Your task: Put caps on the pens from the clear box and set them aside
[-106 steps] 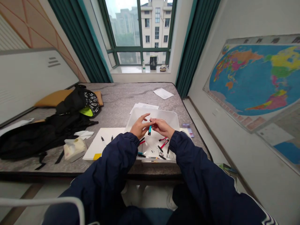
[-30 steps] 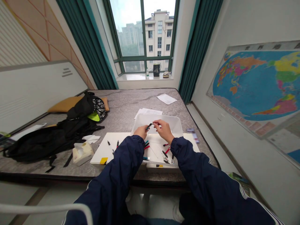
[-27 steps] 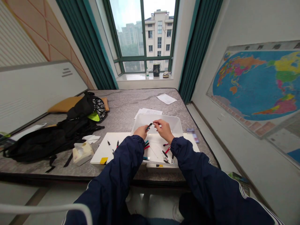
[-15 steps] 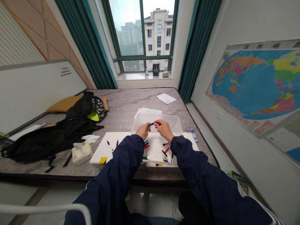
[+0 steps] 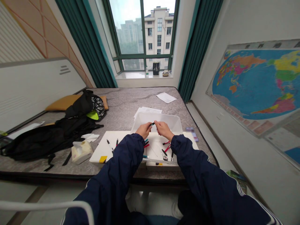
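My left hand (image 5: 143, 129) and my right hand (image 5: 163, 129) meet above a clear plastic bin (image 5: 174, 120) on a grey mattress (image 5: 127, 100). Both pinch a small dark pen with a teal end (image 5: 152, 124), held between the fingertips. Under my wrists, several loose red, black and teal pens (image 5: 165, 147) lie on the white board (image 5: 103, 147) and the bin's clear lid. Two more pens (image 5: 109, 145) rest on the board to the left.
A black bag and clothes (image 5: 53, 134) with a green-and-zebra item (image 5: 95, 109) lie at left, near a tissue pack (image 5: 81, 151). Papers (image 5: 166, 97) sit further back. A world map (image 5: 257, 84) hangs on the right wall; the window sill (image 5: 145, 75) holds small objects.
My hands have stayed together over the bin, first holding a teal pen part upright, now pinching the pen nearly level. The camera view has shifted slightly.
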The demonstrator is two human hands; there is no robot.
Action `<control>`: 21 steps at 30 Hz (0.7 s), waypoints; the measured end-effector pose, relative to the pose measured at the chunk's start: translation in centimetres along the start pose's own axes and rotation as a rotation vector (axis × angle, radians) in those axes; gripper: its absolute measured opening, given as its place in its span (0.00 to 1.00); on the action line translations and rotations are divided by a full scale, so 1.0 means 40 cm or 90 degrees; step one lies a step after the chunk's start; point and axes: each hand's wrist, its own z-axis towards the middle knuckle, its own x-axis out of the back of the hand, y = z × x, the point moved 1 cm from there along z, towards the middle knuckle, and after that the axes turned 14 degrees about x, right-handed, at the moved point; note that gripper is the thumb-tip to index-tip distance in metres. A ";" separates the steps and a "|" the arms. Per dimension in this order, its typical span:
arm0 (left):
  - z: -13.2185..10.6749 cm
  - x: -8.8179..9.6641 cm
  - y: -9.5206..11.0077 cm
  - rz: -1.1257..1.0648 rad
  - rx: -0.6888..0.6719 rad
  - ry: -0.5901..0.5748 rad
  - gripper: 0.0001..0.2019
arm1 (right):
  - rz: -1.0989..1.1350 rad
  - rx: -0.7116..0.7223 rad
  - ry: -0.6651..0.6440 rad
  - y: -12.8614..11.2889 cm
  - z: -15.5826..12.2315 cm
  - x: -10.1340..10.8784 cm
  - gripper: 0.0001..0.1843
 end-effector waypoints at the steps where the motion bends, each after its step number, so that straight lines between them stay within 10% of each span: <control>1: -0.001 0.001 0.003 0.003 0.005 -0.005 0.16 | 0.012 -0.001 0.013 -0.001 0.000 0.001 0.23; 21: -0.012 0.012 0.027 -0.008 0.030 -0.043 0.14 | -0.102 0.114 0.043 -0.013 0.001 0.011 0.17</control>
